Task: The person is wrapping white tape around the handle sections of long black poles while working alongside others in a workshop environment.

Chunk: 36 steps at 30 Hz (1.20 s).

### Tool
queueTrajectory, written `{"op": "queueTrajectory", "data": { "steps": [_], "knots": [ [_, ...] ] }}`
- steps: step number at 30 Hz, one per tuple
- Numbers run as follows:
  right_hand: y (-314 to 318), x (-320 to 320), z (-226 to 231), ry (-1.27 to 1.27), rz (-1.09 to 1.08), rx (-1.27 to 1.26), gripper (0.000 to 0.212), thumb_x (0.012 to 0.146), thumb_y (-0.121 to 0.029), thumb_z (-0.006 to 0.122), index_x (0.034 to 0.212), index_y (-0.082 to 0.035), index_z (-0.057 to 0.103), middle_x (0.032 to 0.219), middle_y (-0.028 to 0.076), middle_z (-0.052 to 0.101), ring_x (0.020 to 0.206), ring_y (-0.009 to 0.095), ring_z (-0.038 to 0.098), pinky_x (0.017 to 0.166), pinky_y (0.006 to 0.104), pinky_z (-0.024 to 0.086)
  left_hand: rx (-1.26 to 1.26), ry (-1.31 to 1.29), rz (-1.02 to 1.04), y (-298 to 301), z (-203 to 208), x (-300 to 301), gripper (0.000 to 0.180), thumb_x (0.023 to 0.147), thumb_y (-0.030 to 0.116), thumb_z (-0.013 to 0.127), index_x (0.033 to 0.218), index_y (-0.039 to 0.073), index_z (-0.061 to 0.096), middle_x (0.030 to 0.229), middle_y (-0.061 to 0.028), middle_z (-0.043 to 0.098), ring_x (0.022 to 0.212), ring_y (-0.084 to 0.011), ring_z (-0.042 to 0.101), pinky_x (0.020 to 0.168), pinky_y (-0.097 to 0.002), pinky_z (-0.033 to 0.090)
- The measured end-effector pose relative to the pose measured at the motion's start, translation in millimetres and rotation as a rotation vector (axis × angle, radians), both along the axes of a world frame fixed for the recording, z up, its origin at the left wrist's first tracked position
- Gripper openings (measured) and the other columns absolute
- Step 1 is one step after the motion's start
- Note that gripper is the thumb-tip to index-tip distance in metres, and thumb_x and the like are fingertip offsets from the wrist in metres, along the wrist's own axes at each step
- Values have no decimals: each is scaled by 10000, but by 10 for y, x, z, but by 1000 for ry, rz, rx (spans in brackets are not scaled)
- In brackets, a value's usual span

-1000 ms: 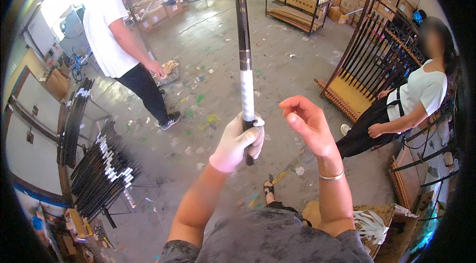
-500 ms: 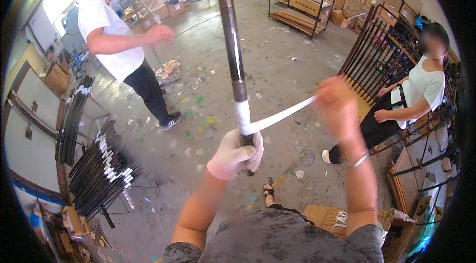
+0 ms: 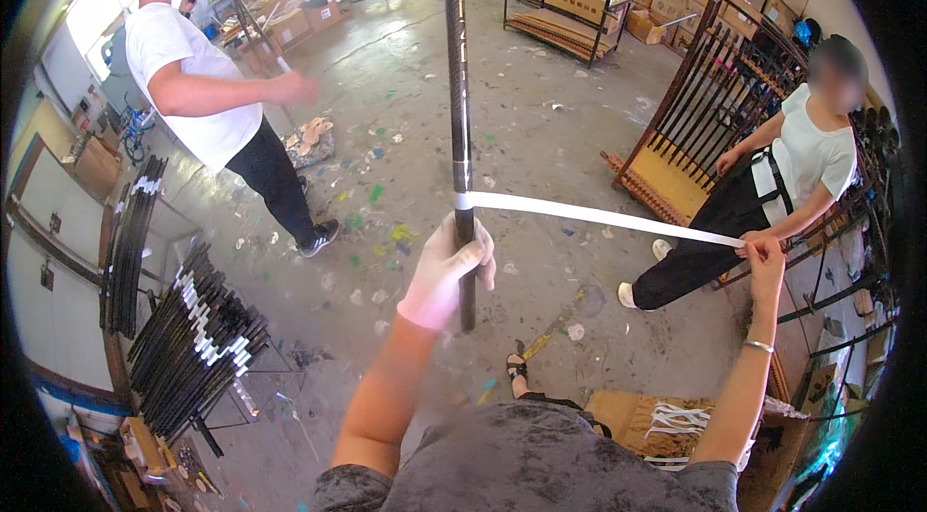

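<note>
A long black glossy pole [image 3: 461, 106] stands upright in front of me. My left hand [image 3: 446, 272], in a white glove, is wrapped round it near its lower end. A narrow collar of white tape circles the pole just above that hand. From it a white tape strip [image 3: 599, 213] runs taut to the right and slightly down. My bare right hand [image 3: 765, 256], with a bracelet at the wrist, pinches the strip's far end between its fingers. The pole's top goes out of view at the upper edge.
Bundles of black poles with white bands [image 3: 198, 348] rest on a stand at left. One person [image 3: 198, 87] stands at far left, another [image 3: 792, 164] close beyond my right hand. A cardboard box [image 3: 618, 408] with white strips is by my right side; a pole rack [image 3: 690, 116] stands behind.
My right hand has moved outward to the right and down, and the strip between hand and pole is longer. The white wrapped band on the pole is shorter.
</note>
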State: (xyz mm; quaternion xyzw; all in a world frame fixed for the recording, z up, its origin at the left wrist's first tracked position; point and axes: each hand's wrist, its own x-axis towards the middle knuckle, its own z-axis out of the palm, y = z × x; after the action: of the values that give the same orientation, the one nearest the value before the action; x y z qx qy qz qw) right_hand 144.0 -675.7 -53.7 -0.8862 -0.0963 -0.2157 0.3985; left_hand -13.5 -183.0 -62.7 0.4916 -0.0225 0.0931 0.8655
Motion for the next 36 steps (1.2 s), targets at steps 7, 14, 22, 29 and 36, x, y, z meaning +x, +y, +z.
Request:
{"op": "queueTrajectory", "data": {
  "steps": [7,14,22,29,36],
  "knots": [
    [-68,-345,255,21,-14,-67,129,811,-38,613,742,-12,508,765,-11,431,678,76,402,610,219,341,-264,-6,-74,75,-214,180,234,903,273,566,964,76,456,682,-14,445,506,-101,424,448,-242,353],
    [-495,-558,221,15,-74,-101,129,781,-45,617,741,-2,502,690,19,429,632,80,411,556,251,356,-186,53,31,113,-279,282,190,919,266,546,938,102,452,668,7,430,505,-100,434,440,-243,355],
    [-1510,-1783,-1101,463,-94,-986,117,740,-55,590,675,14,522,588,143,523,579,300,574,522,406,436,-220,334,41,-122,-781,622,155,922,220,528,874,124,416,638,24,399,484,-78,385,420,-247,324],
    [-1141,-2749,-1042,691,-233,-764,82,761,-65,581,728,10,578,659,192,582,645,377,592,574,432,477,-532,564,-57,-967,-950,1020,177,941,219,486,806,106,464,655,-45,493,509,-151,460,491,-301,413],
    [-722,-2991,-278,684,-569,-698,88,682,-37,649,698,10,576,894,179,508,775,362,559,696,439,458,-735,724,23,-2151,-963,1830,155,930,157,498,866,40,419,630,-93,467,553,-230,473,556,-385,442]
  ]
}}
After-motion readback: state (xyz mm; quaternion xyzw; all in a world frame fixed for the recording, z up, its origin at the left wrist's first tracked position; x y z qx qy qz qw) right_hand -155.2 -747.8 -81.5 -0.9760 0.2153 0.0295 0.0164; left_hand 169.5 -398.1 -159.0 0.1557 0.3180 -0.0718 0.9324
